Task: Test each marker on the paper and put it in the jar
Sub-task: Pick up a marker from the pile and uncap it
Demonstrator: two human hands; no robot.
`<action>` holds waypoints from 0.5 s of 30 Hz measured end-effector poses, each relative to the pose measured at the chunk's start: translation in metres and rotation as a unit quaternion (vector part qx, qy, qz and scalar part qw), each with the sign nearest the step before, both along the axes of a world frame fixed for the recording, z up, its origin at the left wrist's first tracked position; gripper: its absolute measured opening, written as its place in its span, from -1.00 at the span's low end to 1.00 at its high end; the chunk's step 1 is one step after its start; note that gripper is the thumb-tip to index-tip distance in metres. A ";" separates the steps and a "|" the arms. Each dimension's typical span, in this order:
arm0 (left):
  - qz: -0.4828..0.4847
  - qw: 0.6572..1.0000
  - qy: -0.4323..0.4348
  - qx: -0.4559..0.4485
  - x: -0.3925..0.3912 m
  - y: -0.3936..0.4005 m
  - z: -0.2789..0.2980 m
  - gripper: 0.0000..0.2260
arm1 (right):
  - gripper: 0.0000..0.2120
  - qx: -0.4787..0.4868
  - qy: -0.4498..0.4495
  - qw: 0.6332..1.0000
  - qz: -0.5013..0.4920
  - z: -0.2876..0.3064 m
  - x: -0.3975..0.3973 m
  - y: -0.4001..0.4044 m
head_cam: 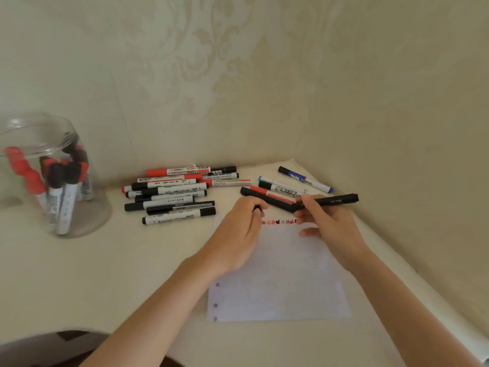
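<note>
My right hand (328,226) grips a black marker (336,200) that lies nearly level above the top edge of the white paper (280,282). My left hand (238,231) is curled round a small black piece, apparently the marker's cap (257,208). A row of red and black test marks (280,221) runs along the paper's top. The clear jar (50,176) stands at the far left with several red and black markers upright in it.
A pile of several capped markers (174,194) lies between jar and paper. A few more markers (288,188), one blue, lie behind my hands near the corner. Walls close off the back and right of the white table (132,260).
</note>
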State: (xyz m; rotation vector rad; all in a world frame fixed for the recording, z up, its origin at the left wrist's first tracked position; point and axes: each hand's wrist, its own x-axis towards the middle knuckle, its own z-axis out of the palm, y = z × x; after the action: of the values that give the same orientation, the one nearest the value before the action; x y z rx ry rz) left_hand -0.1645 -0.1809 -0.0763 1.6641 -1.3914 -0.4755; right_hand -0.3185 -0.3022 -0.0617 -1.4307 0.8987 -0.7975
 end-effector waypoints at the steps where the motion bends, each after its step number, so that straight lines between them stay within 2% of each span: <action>1: 0.008 1.000 -0.009 0.006 0.007 0.007 0.001 -0.75 | -0.78 0.016 -0.013 0.999 0.031 0.004 0.003 0.009; 4: 0.021 1.000 0.000 0.007 0.024 0.032 0.004 -0.73 | -0.79 0.043 -0.048 0.994 0.084 0.015 0.016 0.039; 9: 0.057 0.983 0.161 -0.061 0.039 0.071 0.014 -0.76 | -0.81 0.067 -0.083 0.988 0.108 0.021 0.041 0.072; 15: 0.075 0.975 0.187 -0.091 0.052 0.097 0.028 -0.79 | -0.79 0.057 -0.077 0.986 0.138 0.026 0.063 0.096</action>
State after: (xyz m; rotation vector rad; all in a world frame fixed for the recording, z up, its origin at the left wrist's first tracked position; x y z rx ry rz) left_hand -0.1128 -0.0844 -0.0481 1.4312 -0.9936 -0.5267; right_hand -0.2556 -0.2060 -0.0352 -1.3377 0.6029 -0.6282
